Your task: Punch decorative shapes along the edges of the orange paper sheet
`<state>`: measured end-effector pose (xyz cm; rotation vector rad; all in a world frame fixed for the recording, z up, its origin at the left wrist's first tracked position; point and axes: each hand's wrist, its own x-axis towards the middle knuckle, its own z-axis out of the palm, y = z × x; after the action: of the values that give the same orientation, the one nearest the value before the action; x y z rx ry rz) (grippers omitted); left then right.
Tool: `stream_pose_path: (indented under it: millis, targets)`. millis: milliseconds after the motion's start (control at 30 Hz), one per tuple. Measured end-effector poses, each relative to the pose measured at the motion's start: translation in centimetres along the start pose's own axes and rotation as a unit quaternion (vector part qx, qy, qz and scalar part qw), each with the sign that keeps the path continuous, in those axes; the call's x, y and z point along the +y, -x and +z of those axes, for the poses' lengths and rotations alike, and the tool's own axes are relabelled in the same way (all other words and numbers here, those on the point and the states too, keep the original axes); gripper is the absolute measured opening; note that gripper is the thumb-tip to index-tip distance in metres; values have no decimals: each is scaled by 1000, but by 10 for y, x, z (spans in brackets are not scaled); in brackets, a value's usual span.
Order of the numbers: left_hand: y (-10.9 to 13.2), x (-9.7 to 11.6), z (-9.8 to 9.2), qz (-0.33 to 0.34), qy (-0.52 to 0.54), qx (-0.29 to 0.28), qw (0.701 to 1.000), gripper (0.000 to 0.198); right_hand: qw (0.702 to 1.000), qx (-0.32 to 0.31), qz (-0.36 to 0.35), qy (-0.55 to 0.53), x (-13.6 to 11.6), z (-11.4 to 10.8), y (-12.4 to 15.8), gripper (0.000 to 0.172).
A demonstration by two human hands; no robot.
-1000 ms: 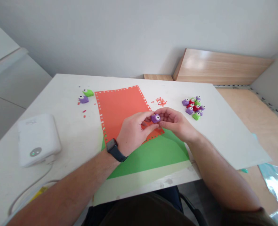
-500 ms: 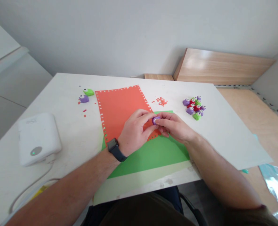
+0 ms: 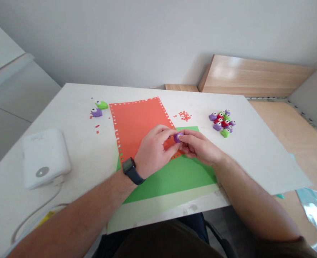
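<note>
A small purple paper punch (image 3: 177,137) with a white top is held between both hands, over the near right corner of an orange sheet (image 3: 139,125). My left hand (image 3: 157,147) pinches it from the left, thumb and forefinger closed around its side. My right hand (image 3: 198,145) grips it from the right, with the thumb on its top. Its underside is hidden by fingers. Rows of small punched holes run along the orange sheet's edges. A green sheet (image 3: 171,182) lies partly beneath the orange one.
Several purple, red and green punches (image 3: 225,123) cluster at the right. A green punch (image 3: 101,104) and a purple punch (image 3: 96,113) sit at the far left. Orange paper bits (image 3: 185,115) lie beyond my hands. A white device (image 3: 47,157) with a cable stands on the left.
The purple punch has tilted slightly between my fingers, and more of its purple side shows. Both hands stay in nearly the same place.
</note>
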<state>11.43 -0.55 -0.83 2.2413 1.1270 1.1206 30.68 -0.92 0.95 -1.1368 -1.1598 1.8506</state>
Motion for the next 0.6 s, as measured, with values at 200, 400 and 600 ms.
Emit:
stream_pose_path:
  millis: [200, 400, 600]
  targets:
    - [-1, 2, -2, -8, 9, -2, 1000, 23, 1000, -3, -13, -13, -3, -1, 2, 27]
    - [-1, 1, -3, 4, 5, -5, 1000, 23, 1000, -15, 1, -24, 0, -1, 1, 22]
    - [-1, 1, -3, 4, 5, 1, 1000, 22, 999, 7, -11, -29, 1, 2, 0, 20]
